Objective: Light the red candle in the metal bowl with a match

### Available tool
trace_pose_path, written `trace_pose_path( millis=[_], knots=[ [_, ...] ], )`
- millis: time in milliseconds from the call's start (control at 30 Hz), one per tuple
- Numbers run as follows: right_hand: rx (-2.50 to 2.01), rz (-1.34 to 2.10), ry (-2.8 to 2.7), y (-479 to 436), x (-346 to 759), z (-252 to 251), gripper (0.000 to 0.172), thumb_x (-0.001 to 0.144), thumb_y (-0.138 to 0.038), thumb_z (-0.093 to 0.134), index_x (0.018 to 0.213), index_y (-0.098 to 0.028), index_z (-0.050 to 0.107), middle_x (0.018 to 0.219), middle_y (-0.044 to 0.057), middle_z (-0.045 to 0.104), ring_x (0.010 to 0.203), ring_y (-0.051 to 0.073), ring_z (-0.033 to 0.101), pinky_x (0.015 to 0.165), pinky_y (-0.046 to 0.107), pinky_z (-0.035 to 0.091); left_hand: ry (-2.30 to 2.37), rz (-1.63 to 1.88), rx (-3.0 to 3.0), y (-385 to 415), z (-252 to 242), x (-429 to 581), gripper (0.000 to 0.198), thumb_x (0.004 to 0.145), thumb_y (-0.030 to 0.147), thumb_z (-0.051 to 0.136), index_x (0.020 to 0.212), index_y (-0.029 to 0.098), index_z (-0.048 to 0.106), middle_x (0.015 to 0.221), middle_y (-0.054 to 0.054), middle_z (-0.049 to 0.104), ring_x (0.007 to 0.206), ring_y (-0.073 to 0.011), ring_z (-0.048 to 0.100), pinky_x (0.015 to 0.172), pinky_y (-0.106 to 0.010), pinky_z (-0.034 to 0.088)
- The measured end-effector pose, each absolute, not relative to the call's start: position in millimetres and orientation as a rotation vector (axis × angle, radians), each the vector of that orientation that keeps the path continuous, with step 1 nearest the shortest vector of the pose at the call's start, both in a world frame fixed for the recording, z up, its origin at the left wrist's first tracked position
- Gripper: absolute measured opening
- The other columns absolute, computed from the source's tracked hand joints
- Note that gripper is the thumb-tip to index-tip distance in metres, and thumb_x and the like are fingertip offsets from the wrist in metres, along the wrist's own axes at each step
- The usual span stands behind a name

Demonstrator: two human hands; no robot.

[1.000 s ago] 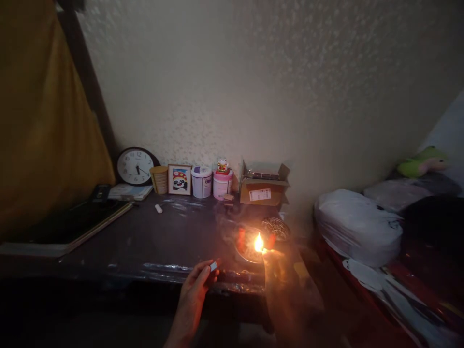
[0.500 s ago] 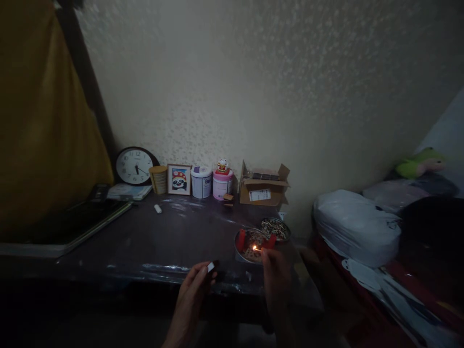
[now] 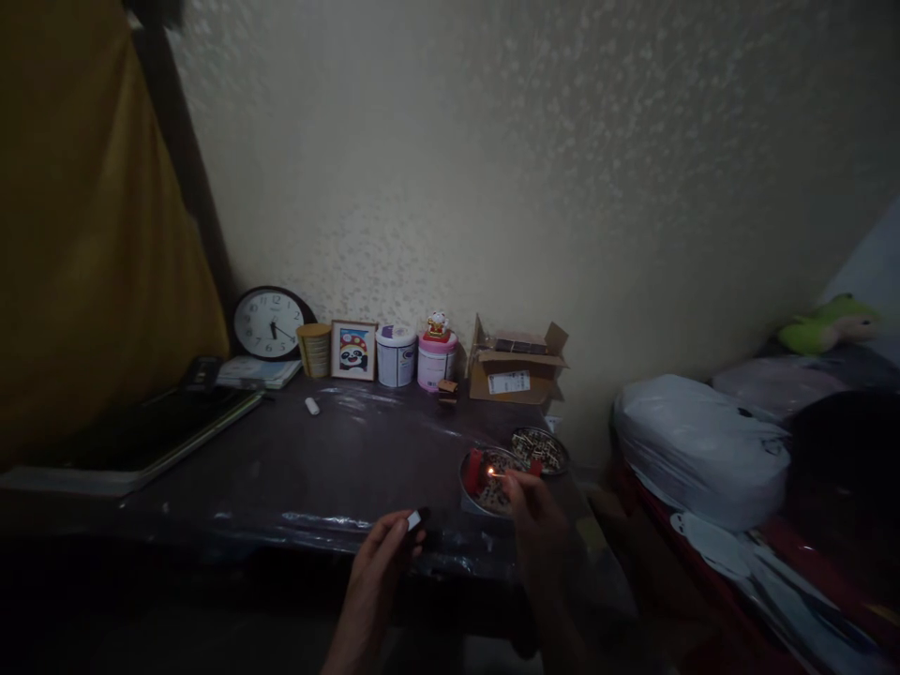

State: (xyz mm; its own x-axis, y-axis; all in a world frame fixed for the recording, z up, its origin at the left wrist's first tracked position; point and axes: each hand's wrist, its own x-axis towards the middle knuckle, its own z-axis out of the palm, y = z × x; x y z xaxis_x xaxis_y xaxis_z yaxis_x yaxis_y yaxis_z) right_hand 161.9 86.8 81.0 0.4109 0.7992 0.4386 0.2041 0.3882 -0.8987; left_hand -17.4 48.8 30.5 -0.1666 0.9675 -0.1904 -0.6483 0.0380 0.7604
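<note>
Between the fingertips of my right hand (image 3: 534,511) is a burning match (image 3: 498,474), its small flame at the left end. The flame is over a round tin (image 3: 464,497) of pale, grainy filling, just right of a red candle-like piece (image 3: 474,472) standing inside. Another red piece (image 3: 535,467) shows at the tin's right side, partly behind my fingers. My left hand (image 3: 383,544), nearer the table's front edge, pinches a small matchbox (image 3: 414,519) with a white face showing. A second round tin (image 3: 540,450), full of used-looking matchsticks, stands just behind.
Along the wall stand a clock (image 3: 269,323), a yellow cup (image 3: 314,351), a framed panda picture (image 3: 353,351), a white tub (image 3: 397,356), a pink tub (image 3: 437,364) with a figurine and an open cardboard box (image 3: 509,381). A small white object (image 3: 312,406) lies on the table (image 3: 337,459). Plastic-wrapped bundles (image 3: 703,450) are at right.
My right hand has brought the match flame slightly left and up, closer to the left red piece. The flame looks a little smaller. My left hand keeps its hold; the view has shifted slightly.
</note>
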Motion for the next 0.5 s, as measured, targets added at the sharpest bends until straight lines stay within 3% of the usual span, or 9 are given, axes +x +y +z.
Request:
trace_pose_path(
  millis=[233,500],
  knots=[
    [-1.139,0.566,-1.026,97.6,157.2,93.2,0.018,0.066,-0.036,0.067,0.073,-0.020,0.066,0.073,0.001,0.069,0.072,0.019,0.064,0.067,0.030,0.050,0.896,1.525,0.469,49.4,35.0,-15.8,0.033,0.057,0.042,0.077,0.079,0.018,0.068,0.076,0.000,0.070,0.072,-0.0149,0.063,0.066,-0.023,0.047],
    [-1.108,0.609,-1.053,118.1,157.5,85.1,0.019,0.066,-0.037,0.065,0.073,-0.019,0.064,0.071,0.002,0.068,0.068,0.018,0.063,0.065,0.030,0.050,0.902,1.519,0.463,49.9,31.1,-15.3,0.030,0.060,0.040,0.076,0.080,0.019,0.068,0.079,0.000,0.070,0.076,-0.0160,0.063,0.068,-0.024,0.047]
  ],
)
